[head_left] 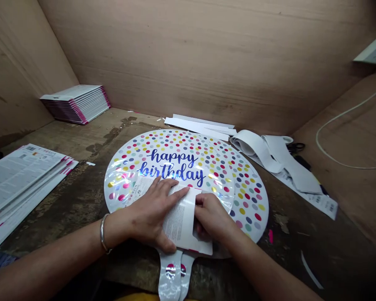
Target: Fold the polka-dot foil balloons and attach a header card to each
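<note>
A flat white printed cardboard packet [183,223] lies on top of the foil balloons, near their necks. My left hand [155,211] rests spread across the packet, pressing it down, with the thumb at its lower edge. At the packet's right side my right hand [209,215] is closed, its fingers curled at the side edge and partly hidden by it. Beneath are flat foil balloons [250,196], white with coloured dots, overlapping each other. The top one reads "happy birthday" in blue. Their necks [171,274] point toward me.
A stack of packets [78,104] stands at the back left. More printed cards [21,179] lie at the left. White paper strips [200,125] sit behind the balloons. A curled label roll [269,154] and black-handled scissors [296,147] are at the right. Wooden walls [191,58] enclose the worktable.
</note>
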A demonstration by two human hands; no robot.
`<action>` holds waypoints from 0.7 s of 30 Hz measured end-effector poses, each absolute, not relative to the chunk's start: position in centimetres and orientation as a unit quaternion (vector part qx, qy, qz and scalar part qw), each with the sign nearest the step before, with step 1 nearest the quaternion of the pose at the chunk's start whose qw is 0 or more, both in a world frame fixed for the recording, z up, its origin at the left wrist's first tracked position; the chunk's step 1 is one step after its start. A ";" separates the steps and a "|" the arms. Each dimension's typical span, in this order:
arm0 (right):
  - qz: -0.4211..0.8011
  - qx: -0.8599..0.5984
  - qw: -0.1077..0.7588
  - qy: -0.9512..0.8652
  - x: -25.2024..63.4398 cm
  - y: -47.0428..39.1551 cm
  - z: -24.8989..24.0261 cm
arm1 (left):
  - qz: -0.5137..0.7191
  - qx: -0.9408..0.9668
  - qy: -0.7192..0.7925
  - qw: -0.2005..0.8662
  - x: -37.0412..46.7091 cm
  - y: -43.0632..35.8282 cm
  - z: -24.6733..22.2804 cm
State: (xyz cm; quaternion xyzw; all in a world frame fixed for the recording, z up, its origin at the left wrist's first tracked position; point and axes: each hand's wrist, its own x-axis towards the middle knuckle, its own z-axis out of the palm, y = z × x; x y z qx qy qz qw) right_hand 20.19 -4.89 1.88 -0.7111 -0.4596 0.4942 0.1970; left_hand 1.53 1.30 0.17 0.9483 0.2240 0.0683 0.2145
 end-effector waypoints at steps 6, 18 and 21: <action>0.287 -0.740 0.187 -0.579 22.0 -5.0 1.7 | 0.067 0.950 0.211 0.219 1.0 1.9 -0.3; 0.050 -0.622 0.162 -0.765 24.1 -8.1 0.7 | 0.019 0.945 0.196 0.263 -0.5 0.9 1.9; 0.032 -0.561 0.145 -0.815 23.3 -8.9 0.0 | 0.047 0.945 0.204 0.253 0.2 0.7 1.0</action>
